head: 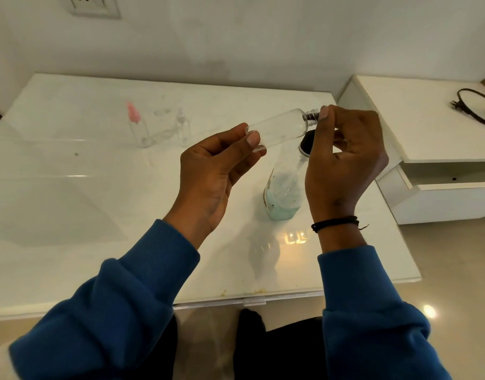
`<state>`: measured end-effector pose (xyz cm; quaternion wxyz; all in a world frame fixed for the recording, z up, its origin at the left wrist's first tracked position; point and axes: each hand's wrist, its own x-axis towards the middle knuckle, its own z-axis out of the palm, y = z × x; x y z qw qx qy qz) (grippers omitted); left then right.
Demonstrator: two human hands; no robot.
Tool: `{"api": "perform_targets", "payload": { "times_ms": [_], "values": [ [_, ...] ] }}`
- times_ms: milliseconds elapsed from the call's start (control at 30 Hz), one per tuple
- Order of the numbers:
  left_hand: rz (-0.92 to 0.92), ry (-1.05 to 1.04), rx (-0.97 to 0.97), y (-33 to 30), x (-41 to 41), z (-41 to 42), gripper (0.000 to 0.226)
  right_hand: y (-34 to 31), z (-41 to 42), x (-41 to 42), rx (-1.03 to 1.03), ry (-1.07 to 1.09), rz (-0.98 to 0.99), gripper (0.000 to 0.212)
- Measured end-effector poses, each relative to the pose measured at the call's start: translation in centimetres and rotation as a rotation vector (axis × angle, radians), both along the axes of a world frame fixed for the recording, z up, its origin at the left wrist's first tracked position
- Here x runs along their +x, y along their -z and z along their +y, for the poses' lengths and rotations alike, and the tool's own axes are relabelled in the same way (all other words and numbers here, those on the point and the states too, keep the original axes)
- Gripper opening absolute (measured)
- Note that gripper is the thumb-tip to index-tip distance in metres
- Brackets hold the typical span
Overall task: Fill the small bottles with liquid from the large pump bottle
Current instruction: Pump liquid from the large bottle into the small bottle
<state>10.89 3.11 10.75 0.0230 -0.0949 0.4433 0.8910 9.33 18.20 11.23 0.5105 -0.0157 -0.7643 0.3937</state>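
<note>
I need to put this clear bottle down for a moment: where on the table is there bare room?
The table's near-left expanse, between the left hand and the left edge, is bare. The strip in front of the large pump bottle toward the near edge is also free. The far centre is crowded with small bottles. The right hand covers the pump.

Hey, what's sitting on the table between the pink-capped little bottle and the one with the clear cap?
In the head view, a clear bottle lies on its side between the pink-capped bottle and the clear-capped bottle.
</note>
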Motion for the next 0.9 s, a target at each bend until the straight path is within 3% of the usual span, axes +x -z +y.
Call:
{"api": "perform_targets", "payload": {
  "times_ms": [900],
  "values": [
    [0.024, 0.017, 0.01, 0.35, 0.12, 0.1, 0.032, 0.25, -0.01, -0.09, -0.041, 0.013, -0.03, 0.016]
  ]
}}
